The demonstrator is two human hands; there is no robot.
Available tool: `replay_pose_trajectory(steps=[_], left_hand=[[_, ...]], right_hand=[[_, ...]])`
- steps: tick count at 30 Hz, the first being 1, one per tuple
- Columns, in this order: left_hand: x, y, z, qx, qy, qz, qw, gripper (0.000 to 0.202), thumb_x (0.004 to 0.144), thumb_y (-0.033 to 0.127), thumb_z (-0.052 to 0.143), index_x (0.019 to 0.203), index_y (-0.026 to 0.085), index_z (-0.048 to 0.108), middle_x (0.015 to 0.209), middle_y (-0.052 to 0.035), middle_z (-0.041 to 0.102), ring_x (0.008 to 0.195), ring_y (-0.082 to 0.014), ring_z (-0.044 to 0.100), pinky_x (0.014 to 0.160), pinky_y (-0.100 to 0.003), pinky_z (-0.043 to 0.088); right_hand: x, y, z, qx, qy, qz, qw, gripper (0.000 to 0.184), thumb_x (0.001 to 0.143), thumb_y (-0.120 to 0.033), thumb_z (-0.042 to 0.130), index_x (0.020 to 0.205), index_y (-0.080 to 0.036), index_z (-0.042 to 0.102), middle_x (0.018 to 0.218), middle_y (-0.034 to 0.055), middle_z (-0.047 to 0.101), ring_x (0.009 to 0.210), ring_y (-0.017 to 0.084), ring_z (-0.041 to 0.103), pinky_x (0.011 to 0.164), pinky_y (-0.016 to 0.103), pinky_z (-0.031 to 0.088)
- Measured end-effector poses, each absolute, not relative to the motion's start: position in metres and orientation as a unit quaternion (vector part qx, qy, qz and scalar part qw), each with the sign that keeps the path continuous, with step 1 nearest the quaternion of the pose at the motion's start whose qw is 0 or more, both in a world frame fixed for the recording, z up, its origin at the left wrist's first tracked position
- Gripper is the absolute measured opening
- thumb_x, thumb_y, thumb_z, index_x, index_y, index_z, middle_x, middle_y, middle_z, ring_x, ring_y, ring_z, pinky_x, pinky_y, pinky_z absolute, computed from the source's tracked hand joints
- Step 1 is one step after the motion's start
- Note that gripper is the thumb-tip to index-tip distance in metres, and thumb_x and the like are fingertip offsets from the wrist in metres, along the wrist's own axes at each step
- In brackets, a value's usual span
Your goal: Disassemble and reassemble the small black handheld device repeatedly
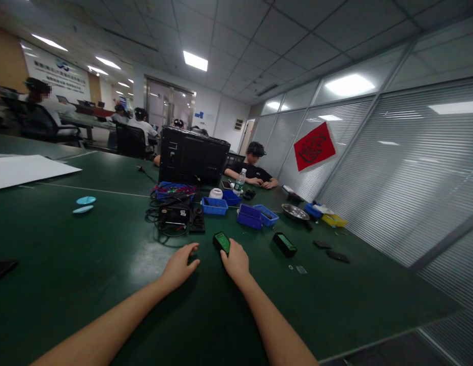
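My right hand (pixel 236 261) grips the near right side of a small black box with a green circuit board (pixel 222 241) showing in its top. The box rests on, or just above, the green table; I cannot tell which. To the left, my left hand (pixel 181 264) hovers over or lies on the table with fingers apart and nothing in them. A second black box with a green board (pixel 285 244) sits to the right of my right hand. Nearby lie a small white ring (pixel 290 267) and a clear flat piece (pixel 301 270).
Beyond my hands stand a black device with tangled cables (pixel 174 216), blue bins (pixel 215 206), a water bottle (pixel 240 181) and a large black panel (pixel 194 156). A metal bowl (pixel 295 212) and flat black pieces (pixel 337 256) lie right. Across the table sits a person (pixel 255 168).
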State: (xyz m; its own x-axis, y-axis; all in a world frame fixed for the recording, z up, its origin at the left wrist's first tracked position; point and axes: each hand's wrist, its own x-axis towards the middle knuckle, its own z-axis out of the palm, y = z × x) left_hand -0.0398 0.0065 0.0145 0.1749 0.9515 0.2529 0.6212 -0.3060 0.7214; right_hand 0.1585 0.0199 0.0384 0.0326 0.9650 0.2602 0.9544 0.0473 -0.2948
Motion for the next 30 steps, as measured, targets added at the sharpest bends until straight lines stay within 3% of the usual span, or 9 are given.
replay_pose_trajectory(steps=[5,7,11,15,23,27,30], left_hand=[[-0.041,0.005,0.016,0.733,0.536,0.349,0.231,0.046,0.071,0.026,0.051,0.116,0.018,0.046,0.107,-0.0067,0.059,0.091,-0.0170,0.056,0.080,-0.030,0.044],[-0.041,0.005,0.016,0.733,0.537,0.348,0.231,0.046,0.071,0.026,0.051,0.116,0.018,0.047,0.107,-0.0067,0.059,0.090,-0.0169,0.056,0.079,-0.029,0.044],[-0.040,0.006,0.016,0.733,0.536,0.349,0.232,0.045,0.071,0.025,0.052,0.115,0.018,0.048,0.106,-0.0063,0.060,0.091,-0.0168,0.056,0.079,-0.028,0.044],[-0.039,0.008,0.013,0.729,0.539,0.349,0.236,0.046,0.071,0.024,0.052,0.116,0.019,0.047,0.107,-0.0061,0.059,0.092,-0.0170,0.056,0.080,-0.029,0.043],[-0.040,0.008,0.016,0.727,0.538,0.351,0.242,0.045,0.071,0.023,0.052,0.115,0.019,0.047,0.107,-0.0060,0.059,0.091,-0.0165,0.055,0.081,-0.029,0.042],[-0.040,0.007,0.016,0.726,0.539,0.351,0.243,0.045,0.071,0.023,0.051,0.115,0.019,0.047,0.108,-0.0064,0.058,0.092,-0.0175,0.055,0.082,-0.030,0.042],[-0.040,0.007,0.016,0.728,0.538,0.351,0.238,0.045,0.071,0.024,0.050,0.116,0.018,0.047,0.107,-0.0067,0.058,0.093,-0.0182,0.055,0.082,-0.031,0.043]], right_hand=[[0.164,0.022,0.043,-0.687,-0.695,0.034,0.208,0.050,0.083,-0.049,0.037,0.116,-0.013,0.050,0.111,0.0114,0.056,0.100,0.025,0.051,0.081,0.032,0.038],[0.167,0.024,0.045,-0.698,-0.689,0.039,0.190,0.048,0.085,-0.047,0.031,0.109,-0.013,0.055,0.106,0.0120,0.059,0.097,0.025,0.052,0.079,0.032,0.038],[0.158,0.020,0.043,-0.696,-0.693,0.024,0.185,0.032,0.084,-0.037,0.038,0.098,-0.015,0.056,0.094,0.0096,0.061,0.087,0.022,0.055,0.073,0.029,0.039],[0.139,0.009,0.037,-0.655,-0.726,-0.007,0.211,0.030,0.076,-0.031,0.049,0.103,-0.018,0.051,0.100,0.0080,0.057,0.088,0.020,0.054,0.074,0.028,0.039],[0.143,0.012,0.035,-0.658,-0.728,0.011,0.194,0.058,0.074,-0.039,0.049,0.125,-0.015,0.037,0.114,0.0112,0.052,0.101,0.024,0.049,0.083,0.034,0.037],[0.148,0.014,0.037,-0.654,-0.734,0.037,0.181,0.049,0.074,-0.034,0.049,0.120,-0.017,0.045,0.110,0.0091,0.055,0.099,0.022,0.049,0.083,0.032,0.037],[0.149,0.013,0.042,-0.636,-0.745,-0.016,0.201,0.043,0.074,-0.028,0.051,0.115,-0.017,0.047,0.106,0.0095,0.054,0.098,0.023,0.047,0.083,0.033,0.036]])
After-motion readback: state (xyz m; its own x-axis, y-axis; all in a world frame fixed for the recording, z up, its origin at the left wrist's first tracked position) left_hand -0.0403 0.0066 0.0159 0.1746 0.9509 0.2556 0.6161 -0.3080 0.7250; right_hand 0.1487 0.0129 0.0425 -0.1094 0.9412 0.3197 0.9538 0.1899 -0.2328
